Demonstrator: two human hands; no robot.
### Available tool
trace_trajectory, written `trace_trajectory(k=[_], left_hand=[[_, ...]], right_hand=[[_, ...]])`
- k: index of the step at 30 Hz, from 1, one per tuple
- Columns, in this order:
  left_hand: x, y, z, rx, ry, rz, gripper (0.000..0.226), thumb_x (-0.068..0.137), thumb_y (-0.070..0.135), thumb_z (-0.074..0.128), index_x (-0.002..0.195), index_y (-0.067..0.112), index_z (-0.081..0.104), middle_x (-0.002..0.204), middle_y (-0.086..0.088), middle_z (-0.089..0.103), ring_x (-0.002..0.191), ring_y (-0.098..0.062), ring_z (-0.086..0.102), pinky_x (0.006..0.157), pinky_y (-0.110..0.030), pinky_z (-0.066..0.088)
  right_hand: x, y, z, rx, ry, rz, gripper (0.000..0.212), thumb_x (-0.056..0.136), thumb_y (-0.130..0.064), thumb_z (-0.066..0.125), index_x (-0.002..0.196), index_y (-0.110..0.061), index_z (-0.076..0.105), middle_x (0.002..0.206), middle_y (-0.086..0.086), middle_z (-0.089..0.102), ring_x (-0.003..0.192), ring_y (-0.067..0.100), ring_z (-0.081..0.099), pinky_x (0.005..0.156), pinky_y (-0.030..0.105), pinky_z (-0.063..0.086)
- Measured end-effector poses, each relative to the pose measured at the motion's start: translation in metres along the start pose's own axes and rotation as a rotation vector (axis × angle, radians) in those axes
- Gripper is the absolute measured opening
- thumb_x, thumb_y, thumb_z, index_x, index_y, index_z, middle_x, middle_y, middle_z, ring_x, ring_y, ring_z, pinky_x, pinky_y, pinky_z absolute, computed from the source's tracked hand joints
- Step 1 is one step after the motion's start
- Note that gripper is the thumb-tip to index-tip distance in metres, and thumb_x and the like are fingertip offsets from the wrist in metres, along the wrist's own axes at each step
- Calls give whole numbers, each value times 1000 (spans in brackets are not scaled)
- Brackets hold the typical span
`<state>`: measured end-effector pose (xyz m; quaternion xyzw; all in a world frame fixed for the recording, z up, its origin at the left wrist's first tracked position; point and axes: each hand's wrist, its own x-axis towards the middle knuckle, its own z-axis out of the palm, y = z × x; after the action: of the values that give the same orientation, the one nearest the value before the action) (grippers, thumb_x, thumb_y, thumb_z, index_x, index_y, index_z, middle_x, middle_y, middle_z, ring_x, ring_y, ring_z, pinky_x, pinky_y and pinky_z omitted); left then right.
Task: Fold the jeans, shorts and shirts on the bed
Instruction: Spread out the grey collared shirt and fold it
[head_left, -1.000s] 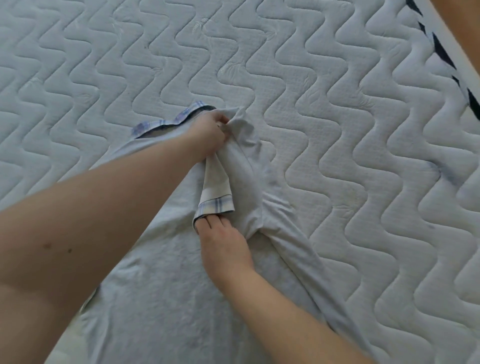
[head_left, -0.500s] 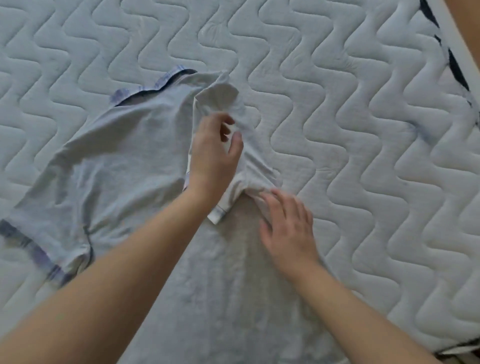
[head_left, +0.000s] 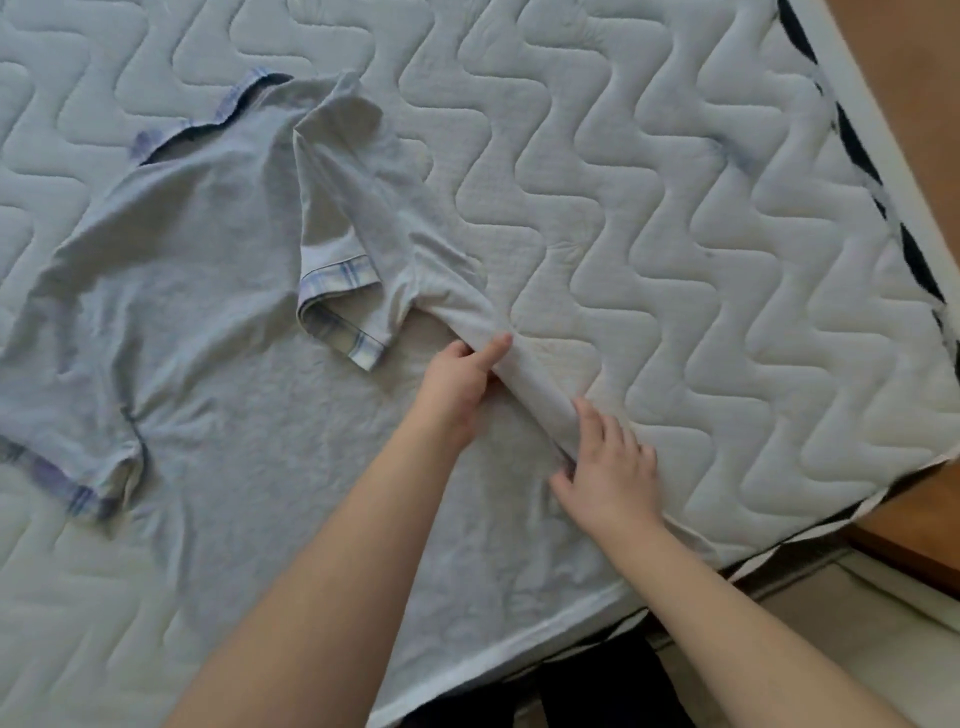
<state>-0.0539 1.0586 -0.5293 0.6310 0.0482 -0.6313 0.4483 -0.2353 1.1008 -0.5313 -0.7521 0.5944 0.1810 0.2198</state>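
Grey shirt (head_left: 208, 322) side fold now pinched by left hand (head_left: 457, 379), right hand (head_left: 608, 457) fingers flat, both moved lower

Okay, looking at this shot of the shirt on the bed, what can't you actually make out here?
- Shirt, head view: part of its lower body lies under the forearms, and the hem's near corner runs off the bottom edge.
- Right hand: its fingertips tuck into the side fold, so the grip there is hidden.
- Left hand: its thumb is hidden behind the hand.
- Jeans and shorts: none in view.
- Bed: cut off at top and left edges.
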Motion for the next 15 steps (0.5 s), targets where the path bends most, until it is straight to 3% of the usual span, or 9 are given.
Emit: trace_trajectory(k=[3,6,9,11,14,15], left_hand=[[-8,-12,5,56,-77,-43,23,89,12,67,111,13,62,100,-4,72,87,-16,69,71,-28,58],[-17,-33,4,112,-137,-118,22,89,12,67,109,17,59,94,-1,71,73,-12,70,80,-36,56],[-31,-61,6,158,-233,-186,19,90,14,67,108,12,62,89,-2,73,76,-13,70,79,-29,58],[-40,-77,8,181,-273,-231,17,91,19,66,106,10,63,82,-1,73,74,-11,69,75,-26,57],[-48,-94,10,138,-224,-243,21,97,23,57,112,9,59,88,-8,64,70,-16,61,83,-37,57],[-52,-96,9,117,-192,-241,19,98,23,54,111,10,57,84,-8,60,62,-15,56,78,-38,56]], right_hand=[[-20,17,7,31,8,25,73,78,-53,61,141,-24,39,121,2,58,111,26,54,87,39,38],[-38,32,15,57,53,38,68,79,-65,59,132,-24,48,118,0,61,111,23,56,83,38,38],[-55,48,19,71,42,99,70,77,-76,53,128,-28,49,113,-5,61,107,21,58,81,36,38],[-69,58,22,98,21,137,71,76,-72,59,132,-31,46,118,-7,61,112,20,55,85,36,38],[-97,73,26,149,-11,203,69,76,-61,68,135,-33,44,126,-10,57,118,19,51,90,36,37],[-107,76,29,179,-20,230,66,77,-56,69,134,-34,45,126,-10,56,119,19,50,91,37,36]])
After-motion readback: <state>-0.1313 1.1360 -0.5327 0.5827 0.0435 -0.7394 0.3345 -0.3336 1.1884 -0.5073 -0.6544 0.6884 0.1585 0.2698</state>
